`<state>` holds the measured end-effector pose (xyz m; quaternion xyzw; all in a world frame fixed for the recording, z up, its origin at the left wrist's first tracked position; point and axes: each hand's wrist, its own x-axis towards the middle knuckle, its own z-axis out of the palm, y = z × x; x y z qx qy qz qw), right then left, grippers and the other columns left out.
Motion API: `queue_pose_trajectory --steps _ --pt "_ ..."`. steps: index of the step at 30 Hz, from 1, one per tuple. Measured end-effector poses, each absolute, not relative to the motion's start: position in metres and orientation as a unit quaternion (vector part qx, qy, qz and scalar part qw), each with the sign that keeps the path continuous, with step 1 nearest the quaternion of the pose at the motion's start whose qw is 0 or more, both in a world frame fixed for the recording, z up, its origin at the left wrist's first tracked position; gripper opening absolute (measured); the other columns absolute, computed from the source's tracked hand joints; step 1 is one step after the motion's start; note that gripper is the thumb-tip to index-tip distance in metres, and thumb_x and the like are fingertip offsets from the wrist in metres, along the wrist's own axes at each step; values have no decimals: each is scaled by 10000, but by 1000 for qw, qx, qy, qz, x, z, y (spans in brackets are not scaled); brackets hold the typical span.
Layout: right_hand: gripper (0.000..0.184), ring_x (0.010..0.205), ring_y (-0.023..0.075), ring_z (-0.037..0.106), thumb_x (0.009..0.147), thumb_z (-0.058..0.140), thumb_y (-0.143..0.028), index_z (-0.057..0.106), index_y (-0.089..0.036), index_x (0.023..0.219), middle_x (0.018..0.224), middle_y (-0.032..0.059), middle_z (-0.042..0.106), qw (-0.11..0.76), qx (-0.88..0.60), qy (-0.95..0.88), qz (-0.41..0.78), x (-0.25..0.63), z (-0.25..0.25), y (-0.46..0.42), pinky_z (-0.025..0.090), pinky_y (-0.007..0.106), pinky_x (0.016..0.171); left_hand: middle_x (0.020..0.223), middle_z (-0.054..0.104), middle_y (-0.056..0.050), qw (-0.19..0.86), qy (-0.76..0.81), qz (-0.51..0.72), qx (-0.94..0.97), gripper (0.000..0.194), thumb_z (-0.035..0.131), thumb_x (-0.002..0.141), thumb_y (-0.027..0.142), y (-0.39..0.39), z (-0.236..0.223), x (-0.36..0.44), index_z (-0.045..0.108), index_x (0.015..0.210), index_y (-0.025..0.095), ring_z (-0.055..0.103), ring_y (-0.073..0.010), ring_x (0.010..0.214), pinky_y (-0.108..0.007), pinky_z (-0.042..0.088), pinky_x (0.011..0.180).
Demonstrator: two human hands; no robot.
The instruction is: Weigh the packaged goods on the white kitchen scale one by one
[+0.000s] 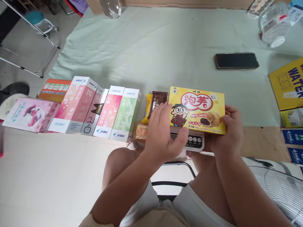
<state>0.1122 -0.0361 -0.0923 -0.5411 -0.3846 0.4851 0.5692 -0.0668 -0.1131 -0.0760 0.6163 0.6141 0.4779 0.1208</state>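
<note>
A yellow box of chocolate puffs (199,110) is tilted over a small white kitchen scale (200,142) at the table's near edge. My right hand (228,132) grips the box by its right end, thumb on the front corner. At the box's left edge is my left hand (163,132), its fingers stretched out and its thumb spread apart below the front face. Beside the left fingers lie a brown snack packet (158,98), a yellow packet (147,108) and a clear-wrapped snack (141,131). The box and my hands hide much of the scale.
Left along the edge stand a green-and-white carton (126,113), a pink-and-white carton (109,110), a larger pink carton (73,104) and a flowered pink box (30,113). A phone (236,60), a clear bottle (273,26) and a yellow carton (288,85) are right. A fan (276,186) stands below.
</note>
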Motion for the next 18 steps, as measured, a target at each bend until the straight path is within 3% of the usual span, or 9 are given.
queue_pose_trajectory --steps 5,9,11,14,18 --pt "295 892 220 724 601 624 -196 753 -305 844 931 13 752 672 -497 -368 409 95 -81 -38 607 421 786 1633 466 -240 168 554 516 631 713 463 1055 580 -115 -74 -63 281 1628 196 434 -405 1577 -617 402 1286" --pt "385 934 188 702 573 631 -175 822 -382 834 930 -16 719 727 -411 -420 354 86 -67 -41 602 435 960 1707 379 -201 234 495 557 624 721 454 1051 636 -115 -61 -73 252 1646 282 307 -423 1651 -671 396 1285" --pt "493 973 189 714 584 641 -147 837 -451 918 1032 -37 739 697 -416 -451 371 81 -54 -43 612 442 934 1691 423 -157 261 473 584 607 685 452 1062 620 -115 -53 -87 242 1647 333 378 -407 1621 -652 463 1245" --pt "679 1038 236 732 611 656 -102 802 -558 1092 1215 -54 753 568 -505 -490 426 69 -29 -42 636 447 776 1626 516 -97 293 450 628 563 617 439 1079 602 -119 -46 -115 271 1629 379 528 -365 1522 -591 537 1179" --pt "696 1203 314 707 607 639 -100 791 -533 1130 1308 -54 746 484 -503 -561 445 37 2 -7 651 466 710 1479 618 -86 263 508 696 434 536 411 1068 665 -128 -46 -147 475 1486 335 571 -328 1453 -551 494 1198"
